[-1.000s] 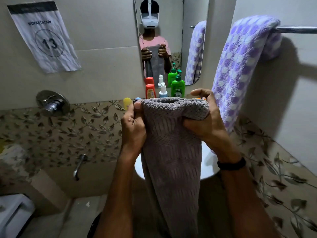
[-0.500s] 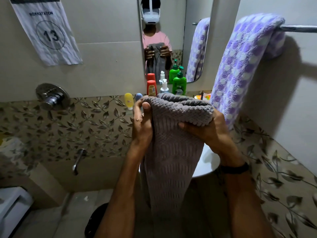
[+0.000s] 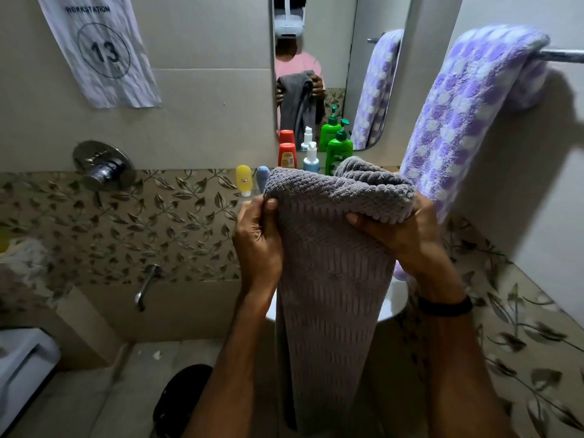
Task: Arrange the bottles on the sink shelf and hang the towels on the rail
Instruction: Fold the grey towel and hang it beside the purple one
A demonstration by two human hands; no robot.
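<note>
Above sink (image 3: pixel 393 306): grey towel (image 3: pixel 331 279) hanging lengthwise, vertical.

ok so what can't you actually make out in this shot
Head view only.
Hidden: most of the sink, behind the grey towel; only some white rim shows.
Cut off: the rail, by the right edge, so its free length is unknown.
Hidden: the lower half of the green bottle, behind the towel's top fold.
Too small to read: the label on the red bottle.
Hidden: most fingers of the right hand, under the towel's fold.
</note>
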